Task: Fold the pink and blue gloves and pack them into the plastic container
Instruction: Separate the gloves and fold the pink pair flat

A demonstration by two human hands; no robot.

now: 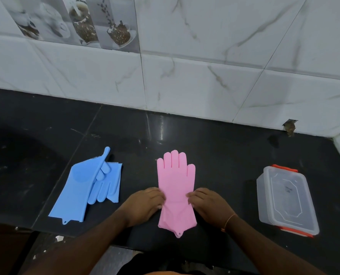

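The pink gloves (176, 181) lie flat and stacked on the black counter, fingers pointing toward the wall. My left hand (145, 203) holds their left edge at mid-length and my right hand (208, 205) holds the right edge, fingers curled onto the rubber. The blue gloves (89, 185) lie to the left, one overlapping the other, untouched. The clear plastic container (288, 199) with orange clips stands at the right, lid on.
The black stone counter (224, 155) ends at a white marble-tiled wall (185, 86) behind and a side wall at the far right. Its front edge runs just below the gloves, with floor beneath.
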